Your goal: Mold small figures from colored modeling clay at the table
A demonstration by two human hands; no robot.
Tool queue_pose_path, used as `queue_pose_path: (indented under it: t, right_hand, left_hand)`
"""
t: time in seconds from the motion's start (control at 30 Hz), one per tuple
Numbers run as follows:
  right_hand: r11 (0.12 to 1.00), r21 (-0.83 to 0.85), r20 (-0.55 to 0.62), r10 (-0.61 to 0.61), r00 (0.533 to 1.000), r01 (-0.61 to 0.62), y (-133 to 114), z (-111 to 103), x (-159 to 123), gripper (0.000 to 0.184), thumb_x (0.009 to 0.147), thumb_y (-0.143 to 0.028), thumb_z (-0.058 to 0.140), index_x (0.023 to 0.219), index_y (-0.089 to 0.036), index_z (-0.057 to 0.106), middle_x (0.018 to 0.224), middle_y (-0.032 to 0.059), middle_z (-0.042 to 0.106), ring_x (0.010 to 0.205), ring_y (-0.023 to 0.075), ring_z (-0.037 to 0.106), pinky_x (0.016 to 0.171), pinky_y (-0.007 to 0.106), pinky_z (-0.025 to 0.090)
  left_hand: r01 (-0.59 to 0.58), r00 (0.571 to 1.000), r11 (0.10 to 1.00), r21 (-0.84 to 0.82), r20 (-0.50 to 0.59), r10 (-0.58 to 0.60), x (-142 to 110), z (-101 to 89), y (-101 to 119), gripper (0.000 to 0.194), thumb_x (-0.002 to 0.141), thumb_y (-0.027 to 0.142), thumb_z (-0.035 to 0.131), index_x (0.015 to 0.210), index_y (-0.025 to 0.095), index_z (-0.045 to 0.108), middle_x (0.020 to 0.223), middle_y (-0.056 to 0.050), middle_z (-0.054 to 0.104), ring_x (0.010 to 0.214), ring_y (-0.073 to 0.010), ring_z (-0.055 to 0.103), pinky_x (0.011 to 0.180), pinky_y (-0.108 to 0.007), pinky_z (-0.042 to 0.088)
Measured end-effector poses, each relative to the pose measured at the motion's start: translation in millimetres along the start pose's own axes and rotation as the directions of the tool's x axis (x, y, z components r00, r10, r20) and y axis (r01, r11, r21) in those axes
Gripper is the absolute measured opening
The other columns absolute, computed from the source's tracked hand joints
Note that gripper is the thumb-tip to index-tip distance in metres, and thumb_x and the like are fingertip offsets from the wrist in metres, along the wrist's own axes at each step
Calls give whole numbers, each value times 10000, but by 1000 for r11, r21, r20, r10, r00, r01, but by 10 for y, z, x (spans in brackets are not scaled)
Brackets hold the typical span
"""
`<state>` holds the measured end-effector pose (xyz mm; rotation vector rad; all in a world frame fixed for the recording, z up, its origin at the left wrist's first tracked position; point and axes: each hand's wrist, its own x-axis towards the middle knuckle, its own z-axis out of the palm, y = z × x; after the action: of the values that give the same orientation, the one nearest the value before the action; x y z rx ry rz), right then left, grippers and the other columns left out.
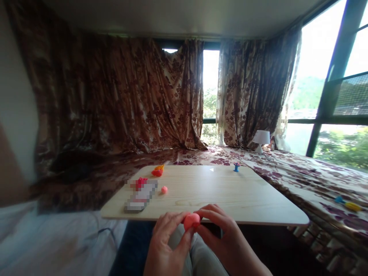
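Note:
A small lump of pink-red clay is pinched between the fingers of both my hands, just in front of the near edge of the light wooden table. My left hand grips it from the left, with thumb and fingers closed on it. From the right, my right hand curls its fingers over the top of the lump. On the table lie a small pink clay ball, a red clay piece, an orange and red clay piece and a small blue figure.
A blurred flat object lies at the table's near left. A patterned bedspread surrounds the table, with a white lamp at the back and a blue and yellow toy at the right. Curtains and windows stand behind.

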<state>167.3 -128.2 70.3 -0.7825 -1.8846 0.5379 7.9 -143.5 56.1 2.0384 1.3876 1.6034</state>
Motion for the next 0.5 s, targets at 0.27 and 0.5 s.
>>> queue_pose_path:
  t: [0.27,0.5]
  right_hand:
    - [1000,-14,-86,-24,996,23,77,8,-1,173,794,-189,605,956,-241,636,877,15,630,850,156,569,771,257,462]
    - [1000,-6,-56,-9,998,8,51,-6,-9,104,809,-193,592,888,-232,646,829,8,620,822,150,555,751,254,454]
  left_hand:
    - [57,995,998,-38,84,-54,-13,48,54,214,784,379,561,896,229,666,882,-34,696,849,-181,638,782,-292,528]
    - [79,992,996,-42,103,-74,0,53,72,235,765,406,580,902,237,668,878,-24,696,848,-182,636,796,-297,520]
